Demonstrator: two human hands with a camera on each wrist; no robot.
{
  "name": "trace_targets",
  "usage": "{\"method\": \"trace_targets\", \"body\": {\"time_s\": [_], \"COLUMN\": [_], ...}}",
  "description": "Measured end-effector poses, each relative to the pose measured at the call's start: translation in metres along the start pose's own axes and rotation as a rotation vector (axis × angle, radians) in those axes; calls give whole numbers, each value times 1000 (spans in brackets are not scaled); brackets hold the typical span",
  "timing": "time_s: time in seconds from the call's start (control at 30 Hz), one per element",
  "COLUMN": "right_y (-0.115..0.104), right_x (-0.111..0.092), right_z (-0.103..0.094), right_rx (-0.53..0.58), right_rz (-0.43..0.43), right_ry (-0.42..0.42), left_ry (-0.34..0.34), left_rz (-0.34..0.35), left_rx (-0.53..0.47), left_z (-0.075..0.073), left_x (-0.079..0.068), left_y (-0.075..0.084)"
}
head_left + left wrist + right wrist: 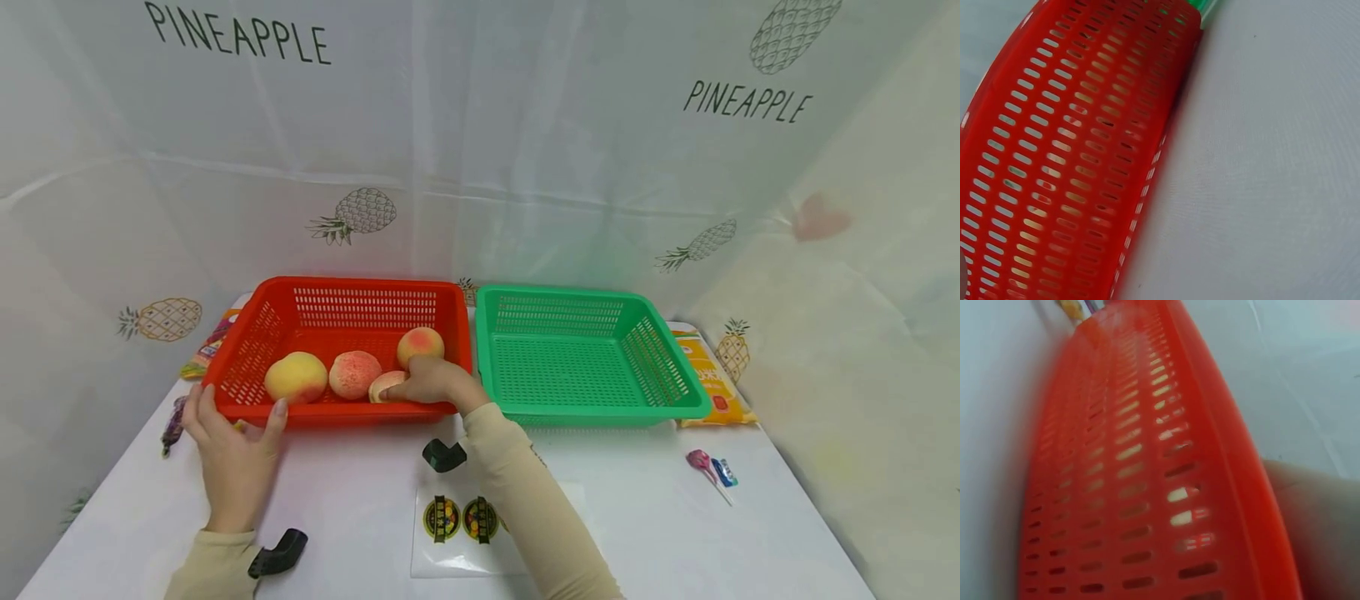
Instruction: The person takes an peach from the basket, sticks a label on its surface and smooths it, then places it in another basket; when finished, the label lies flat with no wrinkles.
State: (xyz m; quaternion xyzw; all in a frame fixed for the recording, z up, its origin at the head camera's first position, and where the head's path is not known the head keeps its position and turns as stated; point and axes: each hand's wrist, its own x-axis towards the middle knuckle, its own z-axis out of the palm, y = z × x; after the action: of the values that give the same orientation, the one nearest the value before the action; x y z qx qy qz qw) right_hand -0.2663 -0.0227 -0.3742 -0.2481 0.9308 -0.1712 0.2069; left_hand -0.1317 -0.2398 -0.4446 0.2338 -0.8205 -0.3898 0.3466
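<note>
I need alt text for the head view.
A person's right hand touches one of four rounded yellow-red peaches in a red slotted plastic basket; the left hand touches its near left corner. A green slotted plastic basket stands to its right.

Holds both sleeved arms (536, 500) stretched forward, spreads left hand (234, 454) with thumb (275, 421) apart from fingers (197, 410), angles right hand (433, 382) leftward and down with fingers partly hidden

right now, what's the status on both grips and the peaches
Left grip at near-left corner of red basket. Right grip on a peach inside, hold partly hidden. Neighbouring peaches crowd close.
</note>
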Motion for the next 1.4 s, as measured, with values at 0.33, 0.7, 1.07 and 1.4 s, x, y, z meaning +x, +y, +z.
{"method": "trace_targets", "body": {"time_s": [0.33, 0.7, 1.07, 1.4], "right_y": [-1, 7, 57, 79], "right_x": [-17, -93, -161, -160], "right_z": [-15, -48, -26, 19], "right_rx": [165, 187, -12, -324], "right_rz": [-117, -258, -451, -526], "right_ry": [161, 435, 599, 639], "left_ry": [3, -10, 7, 22], "left_rz": [8, -21, 28, 43], "left_rx": [-4, -22, -12, 8], "left_z": [3, 1, 1, 2], "left_x": [3, 5, 3, 3], "left_y": [-5, -5, -6, -7]}}
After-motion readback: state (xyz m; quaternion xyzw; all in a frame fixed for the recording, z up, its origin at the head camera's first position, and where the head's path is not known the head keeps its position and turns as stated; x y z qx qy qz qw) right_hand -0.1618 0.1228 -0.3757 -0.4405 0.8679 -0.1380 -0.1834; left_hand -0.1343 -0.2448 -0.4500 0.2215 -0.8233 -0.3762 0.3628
